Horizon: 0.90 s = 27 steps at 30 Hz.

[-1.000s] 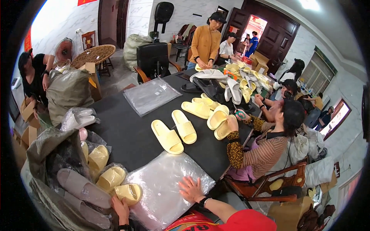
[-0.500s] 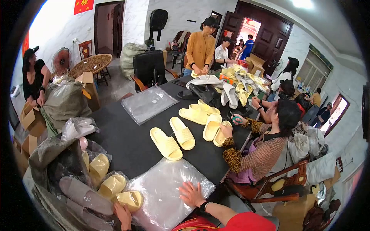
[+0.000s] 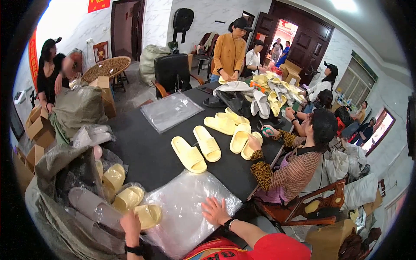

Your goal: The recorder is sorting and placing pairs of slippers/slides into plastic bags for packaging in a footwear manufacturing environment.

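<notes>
My right hand [image 3: 215, 211] lies flat, fingers spread, on a stack of clear plastic bags [image 3: 177, 208] at the table's near edge. To its left, my left hand [image 3: 130, 225] is closed beside a bagged yellow slipper [image 3: 148, 216]; what its fingers hold is hidden. Another yellow slipper [image 3: 129, 198] in clear plastic lies just beyond that hand, with a grey bagged slipper [image 3: 93, 206] to the left. Past the stack, an unbagged pair of yellow slippers [image 3: 189, 154] rests on the black tabletop.
An open grey-green sack [image 3: 47, 186] stands at the left. Another flat pile of clear bags [image 3: 172, 112] lies farther back. A co-worker [image 3: 299, 151] on the right handles yellow slippers [image 3: 239, 138]. Loose slippers [image 3: 260, 104] heap the far end. A wooden chair [image 3: 312, 203] stands at right.
My left hand has lifted slightly and its fingers have curled closed by the yellow slipper. The right hand stays flat on the bags. The person at far left has straightened up.
</notes>
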Tool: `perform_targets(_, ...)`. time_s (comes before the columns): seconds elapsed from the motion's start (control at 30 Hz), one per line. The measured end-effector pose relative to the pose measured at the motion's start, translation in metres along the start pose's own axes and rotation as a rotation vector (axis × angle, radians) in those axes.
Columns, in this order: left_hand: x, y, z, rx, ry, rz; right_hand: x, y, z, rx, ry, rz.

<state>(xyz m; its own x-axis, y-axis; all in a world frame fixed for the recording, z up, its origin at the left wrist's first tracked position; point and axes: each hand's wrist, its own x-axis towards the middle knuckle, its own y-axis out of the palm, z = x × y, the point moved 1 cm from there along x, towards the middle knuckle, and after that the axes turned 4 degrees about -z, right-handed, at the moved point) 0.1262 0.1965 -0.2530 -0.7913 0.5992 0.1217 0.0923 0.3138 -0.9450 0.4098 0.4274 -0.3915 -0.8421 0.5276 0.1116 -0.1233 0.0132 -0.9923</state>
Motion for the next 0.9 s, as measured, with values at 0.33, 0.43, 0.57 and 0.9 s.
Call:
perform_targets(0.33,0.033,-0.242,-0.191,-0.621,0.863,-0.728,0.001,0.002,-0.005,-0.027,-0.006,0.058)
perform_targets(0.43,0.002,-0.250,-0.184,-1.272,0.325,-0.871,0.006,-0.002,-0.002,-0.018,0.011,0.120)
perform_targets(0.57,0.015,-0.235,-0.175,-0.595,0.866,-0.517,0.001,0.001,-0.002,0.002,0.022,0.132)
perform_targets(0.9,-0.006,-0.235,-0.159,-1.168,0.366,-0.673,-0.001,0.003,-0.004,0.025,0.056,0.150)
